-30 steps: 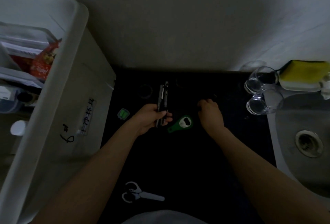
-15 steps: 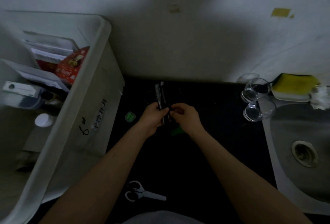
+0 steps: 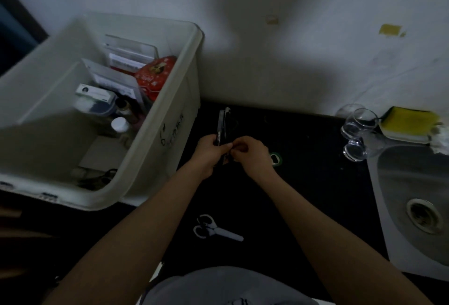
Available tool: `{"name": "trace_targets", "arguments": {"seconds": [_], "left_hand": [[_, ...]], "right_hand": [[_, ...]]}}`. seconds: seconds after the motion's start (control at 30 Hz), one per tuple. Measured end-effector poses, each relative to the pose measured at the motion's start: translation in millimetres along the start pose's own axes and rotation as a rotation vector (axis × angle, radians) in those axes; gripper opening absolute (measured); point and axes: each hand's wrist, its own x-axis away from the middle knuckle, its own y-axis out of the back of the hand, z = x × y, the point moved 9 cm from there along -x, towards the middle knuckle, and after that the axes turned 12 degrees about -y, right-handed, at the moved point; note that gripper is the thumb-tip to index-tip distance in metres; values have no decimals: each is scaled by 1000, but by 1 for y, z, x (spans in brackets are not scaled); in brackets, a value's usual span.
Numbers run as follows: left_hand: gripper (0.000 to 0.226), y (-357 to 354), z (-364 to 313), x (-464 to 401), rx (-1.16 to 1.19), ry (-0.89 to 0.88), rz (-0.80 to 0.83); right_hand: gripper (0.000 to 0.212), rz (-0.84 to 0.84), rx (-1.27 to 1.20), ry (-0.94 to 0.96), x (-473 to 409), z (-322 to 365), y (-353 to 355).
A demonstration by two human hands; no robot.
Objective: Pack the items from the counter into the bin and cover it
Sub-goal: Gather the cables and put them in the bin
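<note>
Head view, nearest me I see white-handled scissors [image 3: 213, 229] lying flat on the dark table [image 3: 303, 183], well short of both hands. Past them, my left hand [image 3: 210, 151] has its grip curled round the lower end of some dark slim tools [image 3: 222, 125], which stick up away from me. My right hand [image 3: 250, 152] touches them from the right, fingers pinching at their base. A green bottle opener [image 3: 277, 159] lies just beside that hand. Left stands the open white bin [image 3: 155, 120], part filled. Far right: glasses [image 3: 359, 122], sponge [image 3: 410, 122], sink [image 3: 413, 183].
</note>
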Motion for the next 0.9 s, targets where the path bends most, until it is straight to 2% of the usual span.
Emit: {"name": "trace_targets", "arguments": {"seconds": [0.13, 0.3, 0.43, 0.57, 0.77, 0.9], "left_hand": [[28, 18, 13, 18, -94, -37, -66], [18, 49, 49, 45, -197, -17, -219], [17, 57, 83, 57, -280, 66, -141], [17, 59, 106, 61, -354, 110, -64], [23, 66, 120, 60, -300, 153, -19], [24, 73, 124, 58, -169, 173, -46]], "right_hand": [[23, 70, 82, 18, 14, -6, -23], [23, 91, 235, -39, 30, -43, -53], [27, 218, 319, -105, 47, -71, -95], [30, 238, 344, -189, 48, -89, -111], [33, 267, 458, -125, 49, -91, -128], [50, 341, 657, -54, 59, -92, -152]]}}
